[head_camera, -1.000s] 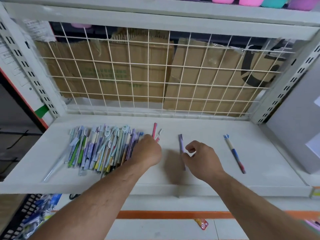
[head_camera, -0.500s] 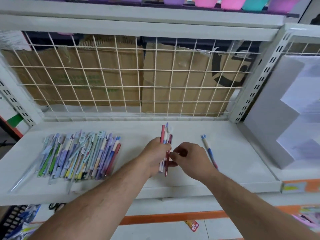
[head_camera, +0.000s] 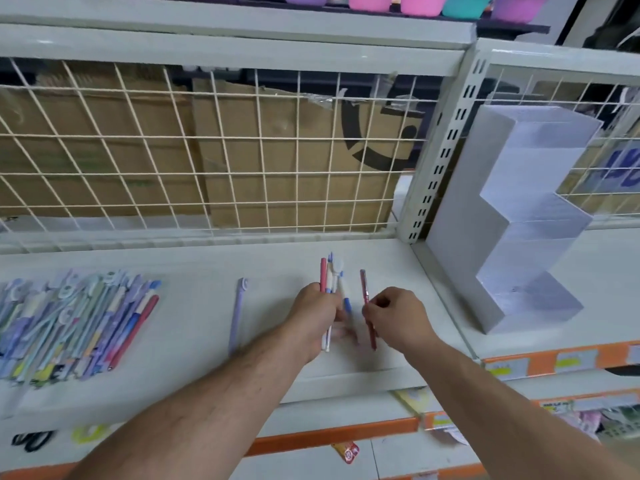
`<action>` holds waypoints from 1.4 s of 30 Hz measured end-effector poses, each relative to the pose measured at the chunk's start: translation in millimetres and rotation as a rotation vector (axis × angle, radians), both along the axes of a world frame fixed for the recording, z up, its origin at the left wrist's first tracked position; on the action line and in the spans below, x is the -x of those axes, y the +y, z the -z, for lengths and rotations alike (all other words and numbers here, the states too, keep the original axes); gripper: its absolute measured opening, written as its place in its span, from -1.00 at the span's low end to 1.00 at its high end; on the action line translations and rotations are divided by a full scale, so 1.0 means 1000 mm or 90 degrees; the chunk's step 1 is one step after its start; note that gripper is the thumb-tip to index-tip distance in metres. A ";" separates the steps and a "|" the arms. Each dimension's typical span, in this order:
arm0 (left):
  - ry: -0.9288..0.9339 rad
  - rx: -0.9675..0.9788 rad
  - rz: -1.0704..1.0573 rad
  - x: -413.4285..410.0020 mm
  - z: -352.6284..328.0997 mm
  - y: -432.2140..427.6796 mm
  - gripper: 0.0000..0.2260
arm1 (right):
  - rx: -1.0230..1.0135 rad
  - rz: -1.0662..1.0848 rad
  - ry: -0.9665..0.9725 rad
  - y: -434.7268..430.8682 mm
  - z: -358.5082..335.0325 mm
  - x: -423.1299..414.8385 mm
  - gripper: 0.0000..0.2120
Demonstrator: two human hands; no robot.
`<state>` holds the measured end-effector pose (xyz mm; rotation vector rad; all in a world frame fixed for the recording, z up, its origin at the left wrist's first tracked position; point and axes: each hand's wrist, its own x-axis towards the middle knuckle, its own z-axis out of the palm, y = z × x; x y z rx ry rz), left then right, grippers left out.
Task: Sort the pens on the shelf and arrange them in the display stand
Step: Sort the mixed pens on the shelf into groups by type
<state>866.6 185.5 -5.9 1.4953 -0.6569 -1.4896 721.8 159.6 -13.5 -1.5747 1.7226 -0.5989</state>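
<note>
A red pen (head_camera: 364, 289) is pinched in the right grip (head_camera: 394, 317), with its long axis pointing away from the body toward the shelf back. Just beside it, a bundle (head_camera: 323, 275) of pink, white and blue pens is clasped in the left grip (head_camera: 313, 313). The stand (head_camera: 512, 220) is set off to the right, nearer the right grip, so a rightward carry is judged likely. The pile (head_camera: 79, 323) lies well to the left.

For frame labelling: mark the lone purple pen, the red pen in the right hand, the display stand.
lone purple pen (head_camera: 237, 315), head view, mid-barrel.
red pen (head_camera: 363, 285), head view, upper barrel.
display stand (head_camera: 460, 237), head view, left side wall.
</note>
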 end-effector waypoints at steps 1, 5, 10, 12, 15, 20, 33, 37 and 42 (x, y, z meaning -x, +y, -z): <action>-0.007 -0.009 -0.003 0.006 0.002 -0.004 -0.89 | 0.004 0.013 0.031 -0.007 0.001 0.013 -0.93; 0.002 -0.060 -0.001 0.029 0.002 -0.018 -0.96 | 0.010 0.057 0.132 -0.034 0.012 0.061 -0.93; 0.036 -0.044 -0.036 0.048 0.007 -0.036 -0.94 | 0.064 0.056 0.286 -0.060 0.025 0.090 -0.69; 0.034 -0.045 -0.040 0.052 0.007 -0.041 -0.94 | 0.073 0.047 0.329 -0.067 0.028 0.094 -0.54; 0.031 -0.053 -0.042 0.055 0.009 -0.048 -0.96 | 0.109 0.039 0.345 -0.071 0.029 0.096 -0.54; 0.052 -0.042 -0.038 0.061 0.011 -0.054 -0.96 | 0.149 0.005 0.403 -0.072 0.030 0.097 -0.68; 0.063 -0.026 -0.013 0.063 0.004 -0.051 -0.85 | 0.206 0.011 0.048 -0.049 0.012 0.067 -0.94; 0.050 -0.009 -0.034 0.055 0.004 -0.047 -0.82 | 0.152 -0.058 -0.100 -0.033 -0.005 0.036 -0.87; 0.050 -0.015 -0.018 0.041 -0.002 -0.033 -0.82 | 0.074 -0.086 -0.167 -0.018 -0.011 0.006 -0.94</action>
